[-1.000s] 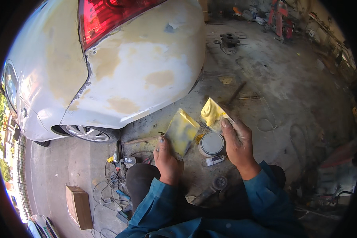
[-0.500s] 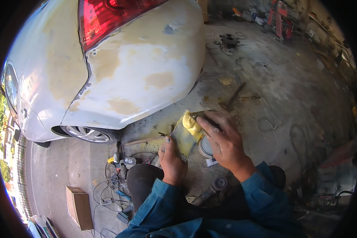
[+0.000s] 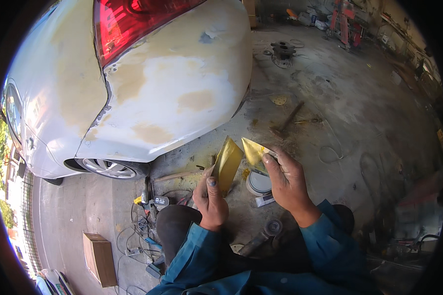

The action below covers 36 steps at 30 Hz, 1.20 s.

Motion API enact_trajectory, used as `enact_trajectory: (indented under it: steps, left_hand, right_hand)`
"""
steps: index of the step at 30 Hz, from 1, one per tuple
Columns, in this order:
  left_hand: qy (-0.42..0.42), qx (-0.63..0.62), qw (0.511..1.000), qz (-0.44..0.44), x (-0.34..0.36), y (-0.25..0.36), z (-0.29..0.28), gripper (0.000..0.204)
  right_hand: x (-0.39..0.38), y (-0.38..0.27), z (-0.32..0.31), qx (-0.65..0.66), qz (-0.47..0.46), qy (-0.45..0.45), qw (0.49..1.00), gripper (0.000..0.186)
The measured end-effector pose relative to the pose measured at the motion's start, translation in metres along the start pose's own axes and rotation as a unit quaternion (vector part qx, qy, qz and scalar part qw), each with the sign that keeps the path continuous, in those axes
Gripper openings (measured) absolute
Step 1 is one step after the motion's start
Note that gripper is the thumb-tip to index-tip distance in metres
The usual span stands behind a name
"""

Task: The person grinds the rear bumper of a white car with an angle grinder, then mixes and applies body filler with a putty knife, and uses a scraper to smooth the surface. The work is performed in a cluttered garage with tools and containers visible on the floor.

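My left hand [image 3: 210, 206] grips a flat plate [image 3: 227, 164], tilted up and coated with yellow paste. My right hand [image 3: 285, 182] holds a second spreader [image 3: 252, 150], also smeared yellow, its tip beside the first plate; whether they touch is hard to tell. Below them on the floor stand a round grey-lidded tin [image 3: 258, 183] and a small white tube [image 3: 264, 200], partly behind my right hand. In front of me is a white car's rear [image 3: 192, 78] with beige filler patches and a red tail light [image 3: 133, 19].
A power tool [image 3: 157, 201] and tangled cables lie left of my knees, near a cardboard box [image 3: 98, 260]. A grinder [image 3: 270, 231] lies between my legs. Further off are a hammer [image 3: 290, 120], a black part [image 3: 283, 51] and a red machine [image 3: 347, 27].
My right spreader went leftward over the left plate and has pulled back rightward. The left plate is now tilted more upright, and the thick yellow lump no longer shows as a heap.
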<state>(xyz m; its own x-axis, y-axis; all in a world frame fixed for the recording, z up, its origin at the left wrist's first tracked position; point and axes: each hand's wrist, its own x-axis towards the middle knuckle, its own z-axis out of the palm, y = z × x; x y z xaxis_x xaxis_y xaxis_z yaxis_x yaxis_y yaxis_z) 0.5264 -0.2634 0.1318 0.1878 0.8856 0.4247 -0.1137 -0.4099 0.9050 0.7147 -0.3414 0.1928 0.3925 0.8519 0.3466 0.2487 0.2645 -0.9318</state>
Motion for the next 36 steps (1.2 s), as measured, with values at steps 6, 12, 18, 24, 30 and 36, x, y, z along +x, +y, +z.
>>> enact_trajectory:
  steps: [6,12,18,24,30,36]
  left_hand:
    - [-0.084,0.095,0.987,0.101,0.001,0.014,0.007,0.047]
    - [-0.047,0.036,0.998,0.005,-0.001,-0.003,0.003,0.053]
    - [0.025,-0.013,0.997,-0.076,0.007,0.009,-0.001,0.064]
    - [0.092,-0.234,0.947,-0.198,0.006,-0.004,-0.007,0.054]
    - [0.022,-0.432,0.852,-0.296,-0.007,-0.002,0.016,0.055]
    - [0.046,-0.458,0.832,-0.310,-0.003,-0.007,0.013,0.055]
  right_hand:
    - [-0.006,0.017,0.005,-0.006,-0.036,0.011,0.999,0.028]
    - [-0.018,0.014,0.014,-0.122,-0.153,-0.097,0.976,0.036]
    - [-0.022,0.031,0.010,-0.196,-0.198,-0.191,0.941,0.041]
    - [0.003,0.014,-0.014,-0.025,-0.093,-0.047,0.994,0.033]
    - [-0.008,0.015,0.018,0.087,-0.004,0.016,0.996,0.044]
    - [-0.005,0.036,0.005,-0.169,-0.208,-0.037,0.963,0.041]
